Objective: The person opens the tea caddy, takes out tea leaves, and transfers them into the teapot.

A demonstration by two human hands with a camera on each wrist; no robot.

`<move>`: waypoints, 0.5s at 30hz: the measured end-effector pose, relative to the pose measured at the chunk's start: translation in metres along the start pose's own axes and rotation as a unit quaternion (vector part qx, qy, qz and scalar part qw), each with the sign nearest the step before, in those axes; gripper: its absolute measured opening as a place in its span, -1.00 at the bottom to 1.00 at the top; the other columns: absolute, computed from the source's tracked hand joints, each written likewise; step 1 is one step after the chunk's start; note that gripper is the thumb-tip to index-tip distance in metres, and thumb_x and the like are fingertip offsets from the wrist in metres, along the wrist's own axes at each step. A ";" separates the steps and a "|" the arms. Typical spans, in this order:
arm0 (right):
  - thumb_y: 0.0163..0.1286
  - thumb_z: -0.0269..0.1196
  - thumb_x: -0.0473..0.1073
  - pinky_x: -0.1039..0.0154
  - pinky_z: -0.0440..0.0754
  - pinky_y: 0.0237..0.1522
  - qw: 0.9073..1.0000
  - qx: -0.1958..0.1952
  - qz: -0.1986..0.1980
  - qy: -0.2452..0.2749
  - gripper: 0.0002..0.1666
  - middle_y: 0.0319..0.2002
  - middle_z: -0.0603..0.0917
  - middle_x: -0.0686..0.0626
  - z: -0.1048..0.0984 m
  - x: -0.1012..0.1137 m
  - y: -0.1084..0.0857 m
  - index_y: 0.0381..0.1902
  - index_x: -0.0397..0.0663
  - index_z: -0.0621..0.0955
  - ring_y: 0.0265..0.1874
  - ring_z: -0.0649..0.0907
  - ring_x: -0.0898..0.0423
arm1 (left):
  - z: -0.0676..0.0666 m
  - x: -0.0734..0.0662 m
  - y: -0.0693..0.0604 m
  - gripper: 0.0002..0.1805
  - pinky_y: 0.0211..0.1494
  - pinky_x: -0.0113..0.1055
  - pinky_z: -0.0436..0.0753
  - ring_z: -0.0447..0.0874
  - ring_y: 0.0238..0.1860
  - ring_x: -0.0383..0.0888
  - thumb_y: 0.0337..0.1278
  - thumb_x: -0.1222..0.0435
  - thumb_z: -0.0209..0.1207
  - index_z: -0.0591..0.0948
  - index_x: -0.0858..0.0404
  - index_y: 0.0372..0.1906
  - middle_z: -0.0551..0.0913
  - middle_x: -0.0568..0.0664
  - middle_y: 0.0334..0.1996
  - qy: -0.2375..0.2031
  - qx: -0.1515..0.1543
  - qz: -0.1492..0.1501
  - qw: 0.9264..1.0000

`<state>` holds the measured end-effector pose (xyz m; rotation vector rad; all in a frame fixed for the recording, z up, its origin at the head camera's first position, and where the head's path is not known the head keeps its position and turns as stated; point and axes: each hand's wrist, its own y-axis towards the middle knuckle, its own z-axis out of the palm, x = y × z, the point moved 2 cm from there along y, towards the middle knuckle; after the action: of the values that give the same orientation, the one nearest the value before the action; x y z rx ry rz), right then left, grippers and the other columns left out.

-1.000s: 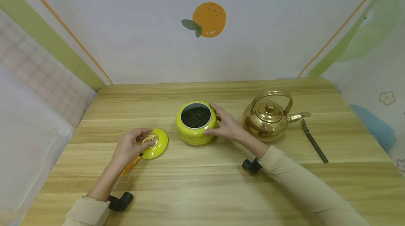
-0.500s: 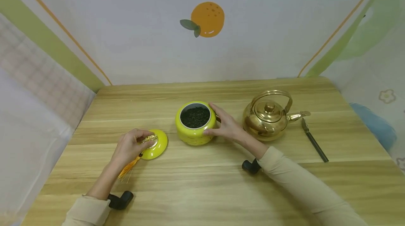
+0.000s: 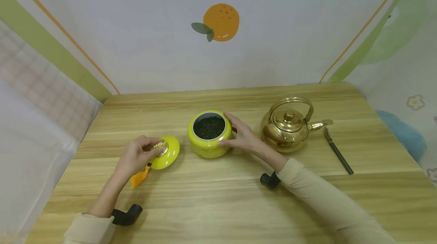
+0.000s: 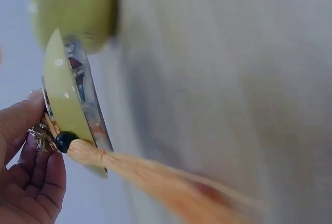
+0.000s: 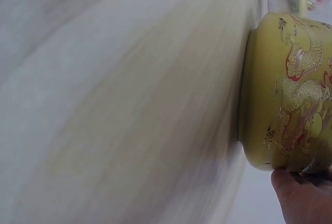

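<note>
My left hand pinches the gold knob of a yellow lid. In the left wrist view the lid is raised off the tabletop, and an orange tassel with a black bead hangs from its knob. My right hand grips the right side of a yellow jar, thumb in front and fingers behind. Dark dry tea leaves fill much of the jar, whose top is uncovered. Seen from the right wrist, the jar carries a dragon pattern and stands on the table.
A shiny gold kettle stands just right of my right hand, its spout pointing right. Beyond it lies a slim dark-handled tool with a metallic end. The wooden table meets a printed cloth backdrop at the back.
The left hand has lifted the lid slightly off the table, and its tassel now hangs down. The right hand keeps its grip on the jar, which stays in place.
</note>
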<state>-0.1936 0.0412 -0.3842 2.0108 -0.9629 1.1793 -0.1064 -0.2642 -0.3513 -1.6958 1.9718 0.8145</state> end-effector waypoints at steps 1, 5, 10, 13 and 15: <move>0.00 0.48 -0.21 0.00 0.21 0.37 1.000 -0.001 0.000 0.000 0.19 0.45 0.05 -0.25 0.000 0.000 0.000 0.45 -0.27 0.03 0.43 0.09 -0.12 | -0.002 -0.003 0.002 -0.78 -0.46 -0.49 0.53 0.46 -0.42 -0.24 0.02 0.40 0.31 0.70 0.35 -0.17 0.62 0.09 -0.37 -0.008 -0.007 0.007 1.000; -0.03 0.50 -0.17 0.03 0.22 0.37 1.000 -0.002 0.001 0.000 0.21 0.45 0.06 -0.23 -0.001 0.001 0.000 0.44 -0.27 0.04 0.43 0.10 -0.10 | -0.011 -0.020 0.012 -0.78 -0.46 -0.50 0.56 0.50 -0.45 -0.30 0.03 0.39 0.31 0.69 0.35 -0.17 0.66 0.12 -0.33 -0.033 -0.023 0.025 0.999; -0.04 0.51 -0.12 0.03 0.23 0.37 1.000 -0.003 -0.003 0.003 0.22 0.44 0.07 -0.24 -0.002 0.001 0.000 0.44 -0.27 0.05 0.43 0.12 -0.10 | -0.014 -0.045 0.032 -0.74 -0.47 -0.46 0.58 0.53 -0.43 -0.20 0.11 0.27 0.28 0.67 0.29 -0.10 0.66 0.11 -0.31 -0.067 0.007 0.018 0.998; -0.04 0.51 -0.15 0.03 0.22 0.37 1.000 -0.003 -0.006 0.006 0.21 0.44 0.08 -0.24 -0.001 0.001 0.000 0.44 -0.28 0.05 0.42 0.13 -0.11 | -0.010 -0.060 0.045 -0.73 -0.47 -0.46 0.56 0.54 -0.42 -0.16 0.10 0.27 0.28 0.68 0.26 -0.08 0.65 0.08 -0.34 -0.076 0.022 0.019 0.997; -0.03 0.50 -0.18 0.02 0.22 0.37 1.000 -0.003 -0.005 0.007 0.20 0.44 0.08 -0.24 -0.001 0.001 0.000 0.44 -0.29 0.05 0.42 0.13 -0.11 | -0.006 -0.068 0.053 -0.74 -0.48 -0.46 0.54 0.54 -0.43 -0.15 0.09 0.29 0.29 0.68 0.25 -0.09 0.65 0.07 -0.38 -0.077 0.027 0.027 0.996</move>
<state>-0.1935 0.0411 -0.3828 1.9987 -0.9473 1.1827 -0.1463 -0.2126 -0.2942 -1.5078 1.9245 0.8761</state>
